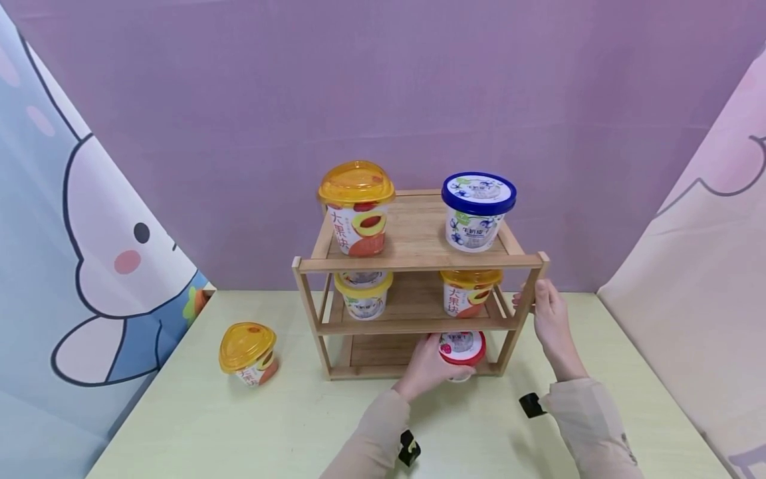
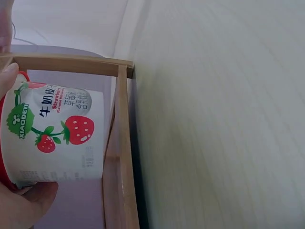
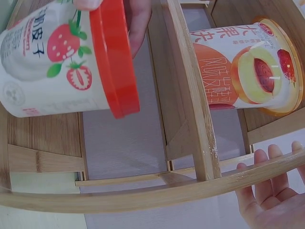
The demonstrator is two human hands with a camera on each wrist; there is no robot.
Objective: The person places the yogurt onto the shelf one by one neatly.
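Note:
My left hand (image 1: 426,367) grips a strawberry yogurt tub (image 2: 62,129) by its red lid (image 1: 462,346), fingers and thumb on opposite sides. The white tub is at the lowest tier of a three-tier wooden rack (image 1: 413,263), on the right side. In the right wrist view the tub (image 3: 52,71) appears slanted, its base over the wooden board. My right hand (image 1: 552,322) holds the rack's front right post, with fingers (image 3: 279,176) showing behind the wood. Nearest to it on the middle tier is a peach yogurt tub (image 3: 243,67) with a clear orange lid.
On the top tier stand another peach tub (image 1: 362,226) and a blue-lidded blueberry tub (image 1: 475,229). A yellow-lidded tub (image 1: 365,303) sits at the middle tier's left. One more peach tub (image 1: 251,359) is on the table (image 1: 287,426), left of the rack. A purple curtain (image 1: 239,133) hangs behind.

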